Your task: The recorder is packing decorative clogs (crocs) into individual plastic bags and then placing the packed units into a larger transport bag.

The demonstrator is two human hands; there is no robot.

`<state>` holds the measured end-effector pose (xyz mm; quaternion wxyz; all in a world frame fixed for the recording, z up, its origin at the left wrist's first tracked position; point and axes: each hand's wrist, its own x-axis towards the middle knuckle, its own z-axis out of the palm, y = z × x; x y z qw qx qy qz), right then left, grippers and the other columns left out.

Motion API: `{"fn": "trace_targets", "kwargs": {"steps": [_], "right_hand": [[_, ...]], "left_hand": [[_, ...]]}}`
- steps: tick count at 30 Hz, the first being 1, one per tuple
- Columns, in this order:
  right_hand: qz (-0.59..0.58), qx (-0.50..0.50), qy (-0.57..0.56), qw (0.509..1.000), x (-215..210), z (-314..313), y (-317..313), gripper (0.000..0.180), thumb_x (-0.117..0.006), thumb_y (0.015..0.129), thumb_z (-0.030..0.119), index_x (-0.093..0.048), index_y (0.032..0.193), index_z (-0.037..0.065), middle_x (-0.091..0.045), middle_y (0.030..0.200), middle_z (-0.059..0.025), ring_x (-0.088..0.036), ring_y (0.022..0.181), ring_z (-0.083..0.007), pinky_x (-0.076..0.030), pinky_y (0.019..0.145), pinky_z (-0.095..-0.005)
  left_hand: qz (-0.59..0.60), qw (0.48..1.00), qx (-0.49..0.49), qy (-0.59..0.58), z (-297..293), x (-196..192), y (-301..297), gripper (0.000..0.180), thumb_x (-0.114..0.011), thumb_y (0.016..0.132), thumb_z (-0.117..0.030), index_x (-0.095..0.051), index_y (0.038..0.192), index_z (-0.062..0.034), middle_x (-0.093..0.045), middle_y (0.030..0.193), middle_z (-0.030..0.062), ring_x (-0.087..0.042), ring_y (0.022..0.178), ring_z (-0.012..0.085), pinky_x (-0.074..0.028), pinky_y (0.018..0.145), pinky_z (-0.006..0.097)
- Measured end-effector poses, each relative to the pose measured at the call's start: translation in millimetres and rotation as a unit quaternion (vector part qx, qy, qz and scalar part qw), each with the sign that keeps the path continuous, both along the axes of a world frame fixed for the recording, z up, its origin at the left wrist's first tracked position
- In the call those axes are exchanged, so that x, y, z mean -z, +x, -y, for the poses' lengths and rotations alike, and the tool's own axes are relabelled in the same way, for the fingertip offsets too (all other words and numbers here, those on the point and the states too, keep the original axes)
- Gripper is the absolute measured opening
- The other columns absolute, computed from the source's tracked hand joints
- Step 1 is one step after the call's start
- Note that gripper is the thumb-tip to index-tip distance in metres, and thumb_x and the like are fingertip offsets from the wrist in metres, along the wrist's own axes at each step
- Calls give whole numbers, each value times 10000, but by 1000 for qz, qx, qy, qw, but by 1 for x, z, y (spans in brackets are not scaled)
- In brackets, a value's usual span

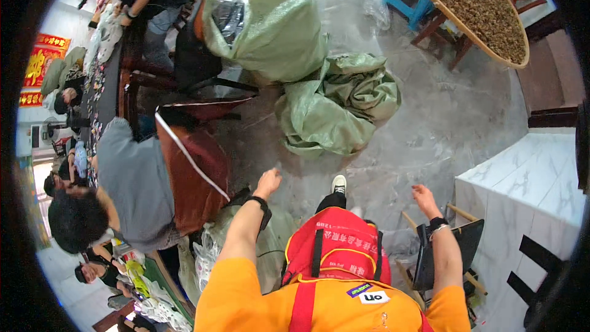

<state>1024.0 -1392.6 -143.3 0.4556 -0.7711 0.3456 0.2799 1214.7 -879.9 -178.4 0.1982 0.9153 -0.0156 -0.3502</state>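
nothing is being gripped: the left hand (268, 182) is being held loosely curled over the floor, the right hand (425, 199) slackly spread. the crumpled green sack (337, 104) is lying ahead, its length running leftward, nearer the left hand.

The location was a small workshop for manual sorting or packing work. At the left of the frame, several seated people (132, 178) worked along a long dark table (101, 95) covered with many small items. Large green woven sacks (335, 104) lay on the grey marbled floor (455, 110) at upper centre. A wide round tray (476, 6) filled with brown material stood on a wooden stand at the upper right. The wearer had on a red apron (338, 246).
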Motion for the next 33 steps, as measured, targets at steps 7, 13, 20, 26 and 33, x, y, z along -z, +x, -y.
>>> {"fn": "trace_targets", "kwargs": {"steps": [7, 13, 20, 26, 33], "right_hand": [[-6, -273, -242, 931, 97, 62, 168, 378, -563, 739, 138, -519, 1112, 96, -460, 1167, -172, -493, 1020, -354, -416, 873, -414], [103, -315, -247, 910, 256, 47, 344, 775, -648, 672, 90, -249, 1335, 132, -274, 1371, -156, -497, 1041, -380, -455, 828, -414], [117, -352, -177, 912, 412, 14, 399, 1091, -709, 600, 29, 20, 1396, 187, -240, 1392, -175, -528, 975, -410, -470, 775, -437], [162, -347, -15, 923, 451, 13, 362, 257, -528, 789, 216, -563, 975, 43, -590, 874, -242, -575, 829, -373, -461, 713, -439], [92, -487, 99, 863, 248, -60, 242, 280, -495, 808, 235, -534, 1021, 58, -554, 916, -217, -546, 882, -374, -447, 742, -449]], "left_hand": [[-4, 970, -235, 66, 96, 98, 111, 575, -624, 745, -228, -419, 1259, -72, -436, 1256, 221, -448, 1129, 350, -368, 933, 401], [-11, 882, -470, -8, 125, 262, 141, 1106, -730, 645, -411, 1, 1382, -29, -127, 1391, 273, -203, 1276, 390, -257, 1019, 438], [-22, 826, -563, -23, 144, 389, 174, 1199, -764, 609, -449, 49, 1385, -28, -165, 1399, 237, -338, 1209, 339, -330, 968, 436], [-214, 848, -434, -216, 189, 424, 137, 370, -601, 735, -163, -554, 1027, 60, -523, 1144, 179, -513, 993, 221, -443, 759, 393], [-447, 440, -539, -563, 282, 238, 33, 408, -508, 888, -316, -470, 1208, -67, -508, 1201, 77, -492, 1065, 188, -399, 909, 335]]}}
